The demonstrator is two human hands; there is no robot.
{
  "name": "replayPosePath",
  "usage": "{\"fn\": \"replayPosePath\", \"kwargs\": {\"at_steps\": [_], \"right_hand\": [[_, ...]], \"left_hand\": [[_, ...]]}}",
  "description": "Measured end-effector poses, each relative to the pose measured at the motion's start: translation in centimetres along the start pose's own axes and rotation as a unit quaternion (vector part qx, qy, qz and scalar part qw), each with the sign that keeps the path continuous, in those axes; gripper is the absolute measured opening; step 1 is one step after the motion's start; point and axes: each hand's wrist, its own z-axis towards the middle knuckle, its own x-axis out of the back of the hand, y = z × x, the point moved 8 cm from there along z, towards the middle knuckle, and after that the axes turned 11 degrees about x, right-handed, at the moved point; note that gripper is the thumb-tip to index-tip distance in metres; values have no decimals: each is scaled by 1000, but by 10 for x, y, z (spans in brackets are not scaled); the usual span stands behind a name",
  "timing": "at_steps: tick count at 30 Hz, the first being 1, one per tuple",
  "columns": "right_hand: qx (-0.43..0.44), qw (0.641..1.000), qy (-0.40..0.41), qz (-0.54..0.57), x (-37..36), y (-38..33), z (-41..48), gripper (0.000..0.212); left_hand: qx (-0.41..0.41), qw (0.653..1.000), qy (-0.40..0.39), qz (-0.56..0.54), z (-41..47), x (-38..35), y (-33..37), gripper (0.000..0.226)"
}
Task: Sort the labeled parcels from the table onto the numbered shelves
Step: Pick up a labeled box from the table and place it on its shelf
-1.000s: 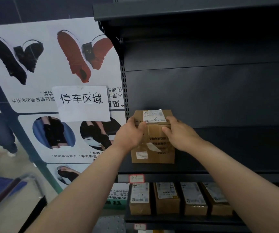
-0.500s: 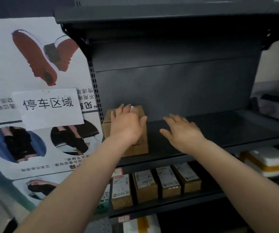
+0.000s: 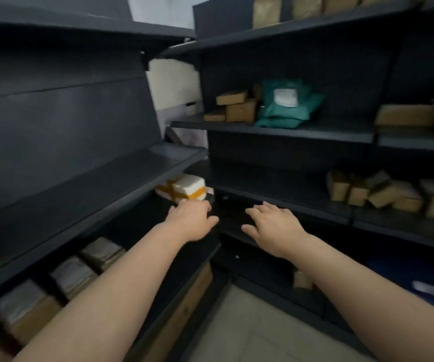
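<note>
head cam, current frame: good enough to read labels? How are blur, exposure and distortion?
Head view: motion blur throughout, worst on the brown boxes lower left; the label on the green parcel is unreadable. Head view: the dark shelves are underexposed, with little detail. Head view: wide-angle lens bends shelf edges; left hand and right hand are sharpest.

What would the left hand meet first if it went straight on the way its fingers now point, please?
Most likely the white foam parcel with orange tape, which sits just ahead of the left hand; blur leaves the gap and depth unclear.
</note>
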Motion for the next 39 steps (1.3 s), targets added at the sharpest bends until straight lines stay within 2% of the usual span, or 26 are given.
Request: {"fn": "replayPosePath", "kwargs": {"at_steps": [2,7,13,19,28,33,39], "right_hand": [[-66,998,-13,-12,-3,58,-57,58],[-227,973,-29,-19,0,177,-211,56],[-411,912,-21,-9,9,270,-394,50],[-565,825,2,-7,23,323,-555,52],[-722,691,32,-6,50,405,-726,47],[-794,605,65,-11,59,427,-813,52],[-856,508,101,1,49,419,-917,54]], "left_hand": [[-51,996,-65,21,-8,-32,72,51],[-192,972,-128,46,-54,-86,250,54],[-381,913,-133,64,-148,-117,449,53],[-531,832,-132,92,-246,-148,615,51],[-674,720,-137,95,-374,-169,828,52],[-736,657,-139,83,-444,-178,919,49],[-781,588,-196,76,-539,-216,980,47]]}}
